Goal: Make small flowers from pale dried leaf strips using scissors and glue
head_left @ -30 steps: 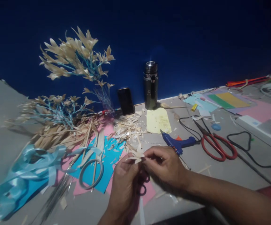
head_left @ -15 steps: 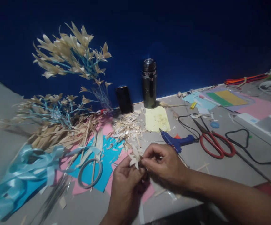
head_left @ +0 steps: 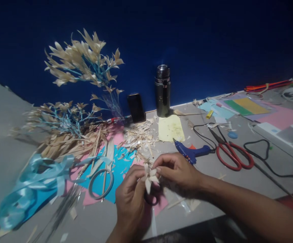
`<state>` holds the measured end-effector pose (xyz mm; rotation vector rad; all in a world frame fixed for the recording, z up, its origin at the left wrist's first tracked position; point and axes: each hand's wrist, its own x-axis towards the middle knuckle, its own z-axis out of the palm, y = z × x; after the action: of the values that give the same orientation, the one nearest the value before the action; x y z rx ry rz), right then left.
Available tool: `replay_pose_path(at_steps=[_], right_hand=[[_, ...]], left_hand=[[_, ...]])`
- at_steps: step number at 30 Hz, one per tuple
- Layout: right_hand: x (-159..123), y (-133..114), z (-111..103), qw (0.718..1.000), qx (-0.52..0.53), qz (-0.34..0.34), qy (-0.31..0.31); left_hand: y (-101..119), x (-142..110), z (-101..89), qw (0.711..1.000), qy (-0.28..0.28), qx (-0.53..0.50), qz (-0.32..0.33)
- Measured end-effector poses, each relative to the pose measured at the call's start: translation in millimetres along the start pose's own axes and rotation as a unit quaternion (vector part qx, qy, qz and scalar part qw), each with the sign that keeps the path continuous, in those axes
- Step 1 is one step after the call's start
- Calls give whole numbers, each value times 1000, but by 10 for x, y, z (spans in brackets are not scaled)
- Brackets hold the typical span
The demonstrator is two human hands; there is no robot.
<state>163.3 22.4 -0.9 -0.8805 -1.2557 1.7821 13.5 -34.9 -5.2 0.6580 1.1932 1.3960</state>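
Between both hands is a small pale flower (head_left: 148, 182) with several pointed petals, apparently made of dried husk. My left hand (head_left: 131, 194) grips it from below, fingers curled and thumb pressed against its base. My right hand (head_left: 179, 170) is closed in a pinch, thumb and forefinger at the flower's right-hand petals. A dark ring-like thing (head_left: 151, 200) shows just under the flower; I cannot make out what it is. Beyond the right hand lies a blue glue gun (head_left: 193, 152). A roll of tape (head_left: 90, 185) rests left of my left hand.
Red-handled scissors (head_left: 234, 157) lie among black cords at right. A flask (head_left: 163, 92) and a phone (head_left: 136, 108) stand by the blue wall. Husk flowers on blue stems (head_left: 95, 67) rise at left, above blue ribbon (head_left: 17, 202). Husk scraps (head_left: 138, 136) and coloured paper cover the middle.
The flower has turned, and its petals now spread toward me. My left hand has rotated a little with it, while the right hand keeps its pinch. The whole view has shifted slightly.
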Motion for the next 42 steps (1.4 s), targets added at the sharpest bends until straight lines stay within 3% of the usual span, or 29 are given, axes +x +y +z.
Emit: replay_pose_path(at_steps=[5,10,16,23,25,28,31,37,42], right_hand=[[-6,17,-9,999,21,9,-25],[-11,25,-2,998,45,-9,-33],[-27,20,-1,994,99,16,-52],[-7,-56,-76,993,90,26,-69],[13,-66,-105,995,67,33,-63],[40,-92,-145,1000,2,2,-26],[46,-136,-175,999,-18,-50,-10],[26,-194,-245,994,13,-67,-89],[56,-209,-319,993,-2,-88,-78]], left_hand=[[-49,10,30,998,-6,-40,-41],[-137,33,43,991,-50,-93,-83],[-139,66,42,986,-118,-88,-81],[-25,66,100,991,-69,-50,-106],[-13,108,69,992,-82,-2,-94],[8,192,5,988,-124,68,-64],[54,249,-15,986,-144,68,-56],[132,303,8,983,-166,69,-34],[150,376,-19,975,-199,82,-57]])
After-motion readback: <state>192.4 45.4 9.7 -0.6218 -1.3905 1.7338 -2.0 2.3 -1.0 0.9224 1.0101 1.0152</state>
